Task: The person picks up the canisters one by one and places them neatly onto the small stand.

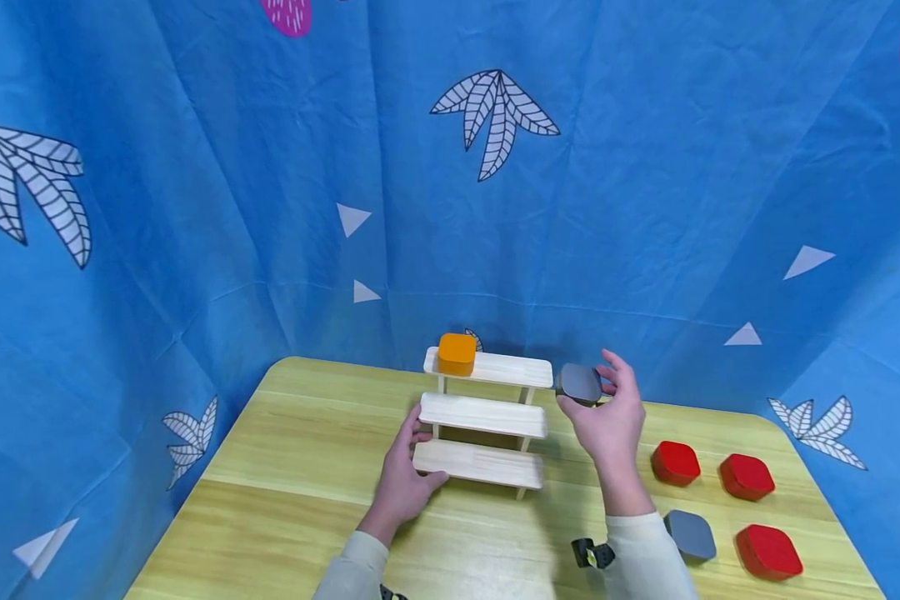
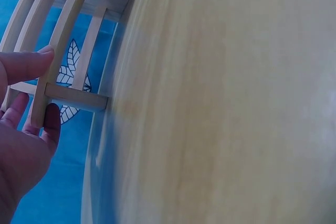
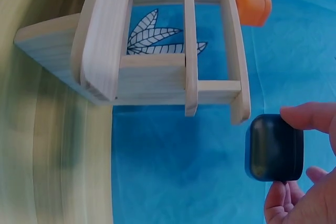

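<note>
A three-tier wooden display shelf [image 1: 482, 415] stands near the table's back edge. My left hand [image 1: 405, 487] grips the left end of its lowest tier; the left wrist view shows the thumb over the board [image 2: 67, 30] and fingers beneath it. Just off the right end of the top tier, my right hand [image 1: 613, 423] pinches a dark grey rounded square box [image 1: 580, 383] between thumb and fingers. The right wrist view shows this box [image 3: 274, 148] held in the air, apart from the shelf. An orange box [image 1: 457, 355] of similar shape sits toward the left of the top tier.
On the table's right side lie three red boxes, one nearer the shelf [image 1: 675, 463], one farther right [image 1: 747, 477] and one toward the front [image 1: 768, 552]. Another grey box [image 1: 690, 535] lies by my right sleeve. A blue curtain [image 1: 450, 208] hangs behind the wooden table [image 1: 285, 467].
</note>
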Motion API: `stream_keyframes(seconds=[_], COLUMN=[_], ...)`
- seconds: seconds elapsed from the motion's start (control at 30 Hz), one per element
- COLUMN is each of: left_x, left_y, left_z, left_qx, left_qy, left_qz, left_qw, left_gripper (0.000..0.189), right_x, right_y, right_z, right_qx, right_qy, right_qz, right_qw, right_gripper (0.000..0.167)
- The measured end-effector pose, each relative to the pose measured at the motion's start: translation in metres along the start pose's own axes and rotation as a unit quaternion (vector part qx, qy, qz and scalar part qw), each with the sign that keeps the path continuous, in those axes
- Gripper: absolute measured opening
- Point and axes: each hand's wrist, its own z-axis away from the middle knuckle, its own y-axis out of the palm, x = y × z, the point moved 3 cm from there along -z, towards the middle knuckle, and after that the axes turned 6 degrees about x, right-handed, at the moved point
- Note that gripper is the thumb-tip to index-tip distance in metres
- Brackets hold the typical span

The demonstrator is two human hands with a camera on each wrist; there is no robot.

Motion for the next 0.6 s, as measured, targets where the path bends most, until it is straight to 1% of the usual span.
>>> stream_keyframes(seconds=[0.1, 0.4, 0.47, 0.6], left_x=[0.0, 0.0, -0.001, 0.0], left_y=[0.0, -0.001, -0.001, -0.001], left_z=[0.0, 0.0, 0.0, -0.001], left_qx=[0.004, 0.005, 0.006, 0.008], left_qy=[-0.01, -0.017, -0.024, -0.019], left_qz=[0.001, -0.007, -0.008, -0.011], left_qw=[0.9999, 0.9998, 0.9997, 0.9997], left_gripper=[0.115, 0.114, 0.115, 0.114], right_x=[0.003, 0.011, 0.012, 0.016], right_y=[0.004, 0.012, 0.013, 0.017], right_z=[0.0, -0.001, -0.002, -0.003], right_qx=[0.004, 0.012, 0.015, 0.018], right_qy=[-0.003, -0.012, -0.011, -0.017], right_qz=[-0.006, -0.019, -0.02, -0.018], right_qw=[1.0, 0.9997, 0.9996, 0.9995], right_gripper=[0.084, 0.084, 0.085, 0.085])
